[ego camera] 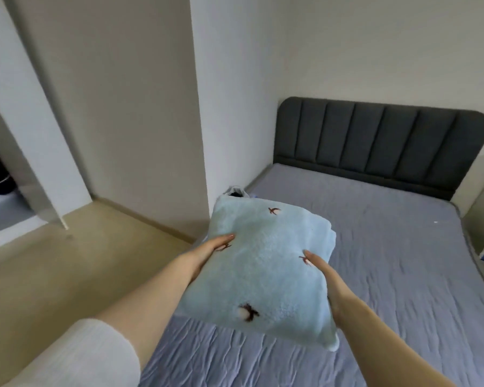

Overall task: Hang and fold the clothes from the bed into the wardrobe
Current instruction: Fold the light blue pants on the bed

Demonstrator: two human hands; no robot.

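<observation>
The left hand (210, 248) grips the left edge of the folded pale-blue fleece garment (263, 275), a white bag (236, 189) with something dark inside sits just behind it, and the right hand (328, 279) grips its right edge, above the bed (389, 247).

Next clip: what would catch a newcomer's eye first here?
A folded pale-blue fleece item stands out first, held between the left hand and right hand above the near left corner of the bed, with its wrinkled lilac sheet. Behind, the dark grey padded headboard stands against the far wall.
</observation>
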